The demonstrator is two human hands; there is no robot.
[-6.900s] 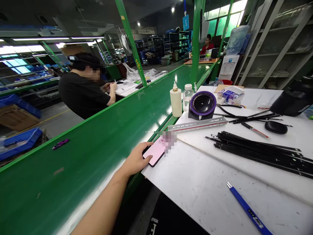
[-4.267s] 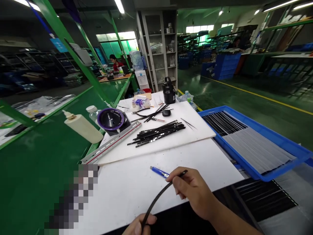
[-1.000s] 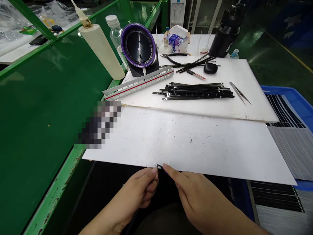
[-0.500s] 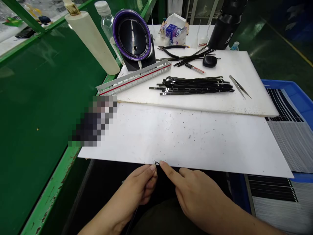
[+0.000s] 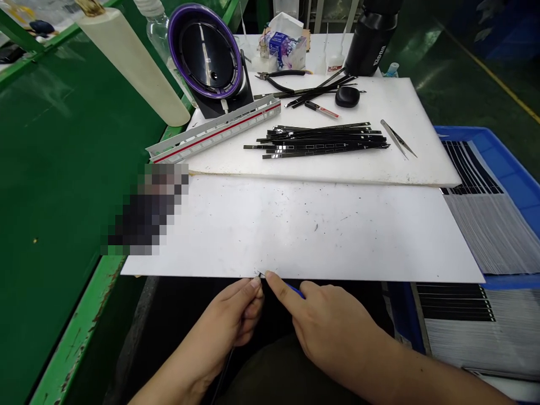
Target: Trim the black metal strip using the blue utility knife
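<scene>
At the front edge of the white board, my left hand is closed in a pinch on a narrow black strip. The strip's end peeks out at the fingertips, and its length hangs below the hand. My right hand is curled around a slim blue-handled tool, its index finger stretched along it. The thin tip of this tool meets the strip's end by the left thumb. Most of the tool is hidden, so I cannot tell its exact kind.
Beyond lies a thick white slab with a pile of black strips, tweezers, a cutter knife, cutting pliers and a black case. A purple-rimmed fan stands behind. Blue trays of strips sit at right.
The view has shifted slightly, so the bench appears further left and higher. My hands keep the same pose at the board's edge; the tool's blue handle now shows under the right hand.
</scene>
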